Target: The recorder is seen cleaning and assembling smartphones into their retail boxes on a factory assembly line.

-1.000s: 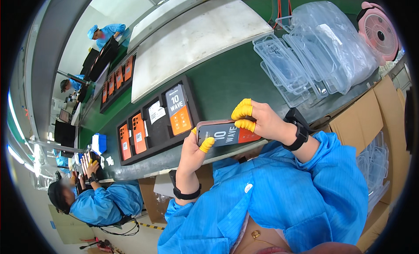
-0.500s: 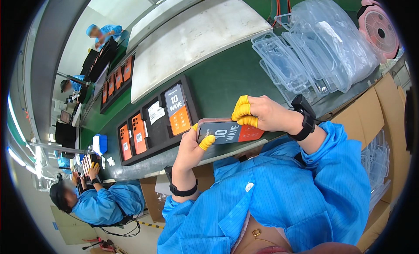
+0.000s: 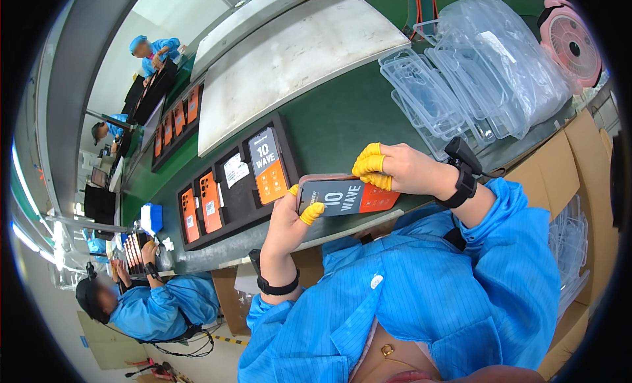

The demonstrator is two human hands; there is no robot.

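Observation:
A smartphone (image 3: 342, 196) with a grey and orange printed front is held level above the near edge of the bench. My left hand (image 3: 288, 219), thumb in a yellow finger cot, grips its left end. My right hand (image 3: 401, 167), several fingers in yellow cots, is closed at the phone's far right edge; what its fingertips pinch there is hidden. Just beyond is a black tray (image 3: 230, 229) with slots. It holds two orange phones (image 3: 210, 202) and one phone with a grey and orange front (image 3: 268, 165); a white label shows in another slot.
Clear plastic cases (image 3: 428, 96) and a plastic bag (image 3: 507, 60) lie at the far right, beside a pink fan (image 3: 571, 46). A white board (image 3: 296, 54) covers the bench's far side. Cardboard boxes (image 3: 536, 159) stand at right. A co-worker (image 3: 155, 304) sits at left.
My right hand has shifted slightly along the phone's edge, its fingers drawn closer together. The left hand and the phone stay almost still.

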